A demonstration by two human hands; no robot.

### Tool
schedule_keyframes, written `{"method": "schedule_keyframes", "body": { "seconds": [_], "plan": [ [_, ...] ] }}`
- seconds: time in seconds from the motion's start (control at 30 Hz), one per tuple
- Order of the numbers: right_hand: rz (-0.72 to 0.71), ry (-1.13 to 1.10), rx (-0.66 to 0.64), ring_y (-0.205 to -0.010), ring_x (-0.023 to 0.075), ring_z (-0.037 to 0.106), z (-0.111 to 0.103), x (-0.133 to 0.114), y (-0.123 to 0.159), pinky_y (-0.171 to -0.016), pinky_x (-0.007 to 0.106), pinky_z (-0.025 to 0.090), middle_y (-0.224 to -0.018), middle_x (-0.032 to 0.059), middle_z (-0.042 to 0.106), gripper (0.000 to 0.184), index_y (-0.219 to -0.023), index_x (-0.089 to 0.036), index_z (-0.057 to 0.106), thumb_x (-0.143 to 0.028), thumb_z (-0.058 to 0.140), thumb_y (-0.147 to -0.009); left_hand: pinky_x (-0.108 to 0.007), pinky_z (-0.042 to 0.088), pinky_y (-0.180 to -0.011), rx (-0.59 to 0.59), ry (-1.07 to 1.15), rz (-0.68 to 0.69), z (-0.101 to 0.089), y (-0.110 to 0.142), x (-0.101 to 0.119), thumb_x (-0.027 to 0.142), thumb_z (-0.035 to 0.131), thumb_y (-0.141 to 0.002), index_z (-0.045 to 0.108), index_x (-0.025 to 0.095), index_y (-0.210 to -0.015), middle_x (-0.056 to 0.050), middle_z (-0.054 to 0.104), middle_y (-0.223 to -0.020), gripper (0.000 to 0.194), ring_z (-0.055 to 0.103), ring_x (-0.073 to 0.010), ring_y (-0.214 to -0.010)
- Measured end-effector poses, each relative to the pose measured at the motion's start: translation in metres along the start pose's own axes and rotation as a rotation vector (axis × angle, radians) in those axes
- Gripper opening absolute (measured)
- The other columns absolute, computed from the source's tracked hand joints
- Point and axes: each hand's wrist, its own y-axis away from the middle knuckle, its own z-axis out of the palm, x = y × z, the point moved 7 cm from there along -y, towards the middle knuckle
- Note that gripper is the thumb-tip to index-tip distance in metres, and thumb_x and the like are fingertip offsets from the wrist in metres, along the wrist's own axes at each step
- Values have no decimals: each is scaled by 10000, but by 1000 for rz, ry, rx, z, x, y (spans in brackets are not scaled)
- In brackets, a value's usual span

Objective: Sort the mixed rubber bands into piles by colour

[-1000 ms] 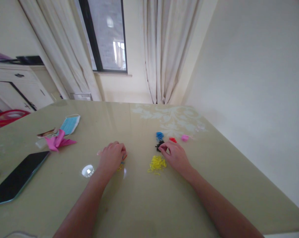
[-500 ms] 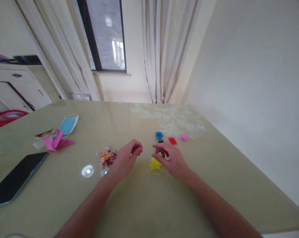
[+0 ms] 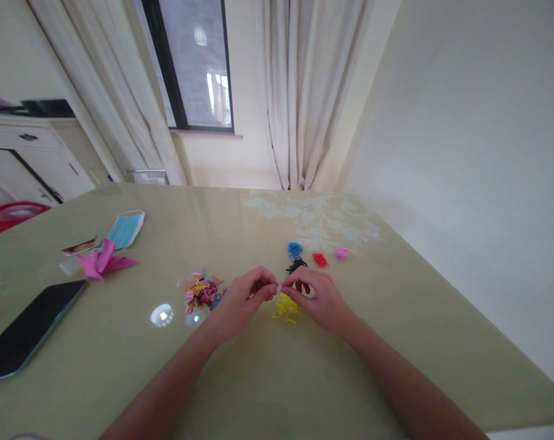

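Observation:
My left hand (image 3: 246, 299) is closed in a pinch, its fingertips almost meeting those of my right hand (image 3: 320, 298), which pinches too. Whatever sits between the fingertips is too small to make out. Just under the right fingers lies a heap of yellow rubber bands (image 3: 286, 308). Behind that hand are black rubber bands (image 3: 297, 265), partly covered by it, and a blue heap (image 3: 295, 250). Red bands (image 3: 320, 260) and pink bands (image 3: 342, 253) lie farther right. To the left of my left hand is a mixed-colour pile of bands (image 3: 202, 292).
A dark tablet or phone (image 3: 33, 324) lies on the glossy table (image 3: 258, 391) at left. Beyond it are a pink folded piece (image 3: 105, 261) and a blue face mask (image 3: 125, 230). A white wall (image 3: 479, 183) borders the table's right side.
My left hand has moved right, bringing its fingertips close to the right hand's. The right fingers have closed into a pinch and dropped slightly, uncovering more of the black bands.

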Motion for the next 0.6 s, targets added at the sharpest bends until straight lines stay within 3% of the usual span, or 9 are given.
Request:
{"method": "schedule_keyframes", "body": {
  "seconds": [0.1, 0.27, 0.33, 0.47, 0.53, 0.6],
  "plan": [
    [3, -25, 3, -691, 151, 597, -1, -1, 0, -616, 268, 459, -837, 36, 707, 263, -1003, -201, 751, -457, 702, -966, -267, 468, -734, -9, -2, 3, 1, 0, -1, 338, 590, -968, 645, 200, -922, -3, 653, -826, 156, 605, -164, -802],
    [-65, -81, -1, -682, 156, 585, -6, -5, 0, -619, 286, 453, -775, 38, 705, 277, -889, -209, 793, -439, 676, -990, -273, 473, -729, -19, -95, -3, 2, 0, 0, 361, 542, -1000, 632, 210, -940, -5, 669, -828, 187, 619, -174, -799],
    [-69, -136, 87, -670, 157, 597, -19, -4, 0, -614, 292, 468, -782, 43, 736, 233, -902, -222, 815, -428, 722, -961, -292, 477, -754, 43, -317, -33, -7, 0, 0, 340, 509, -1022, 634, 210, -971, -26, 697, -879, 188, 639, -193, -833],
    [-113, -260, 304, -697, 175, 654, -55, -4, 2, -635, 308, 503, -784, 47, 775, 74, -886, -249, 842, -320, 821, -885, -394, 462, -916, 175, -1041, -199, -34, 5, -5, 255, 538, -1012, 673, 171, -1046, -123, 722, -1091, 163, 646, -298, -1079],
    [-121, -321, 364, -705, 177, 663, -70, -4, 4, -629, 305, 505, -782, 46, 774, 26, -885, -258, 850, -258, 838, -862, -422, 457, -945, 126, -1220, -297, -42, 8, -13, 240, 538, -1013, 684, 148, -1093, -150, 714, -1136, 190, 644, -327, -1125],
    [-117, -358, 387, -707, 177, 664, -80, -5, 5, -621, 300, 506, -783, 45, 771, 56, -884, -266, 856, -222, 840, -852, -408, 465, -922, 56, -1259, -366, -46, 10, -20, 213, 504, -1025, 682, 134, -1112, -158, 707, -1149, 213, 668, -314, -1096]
  ]
}}
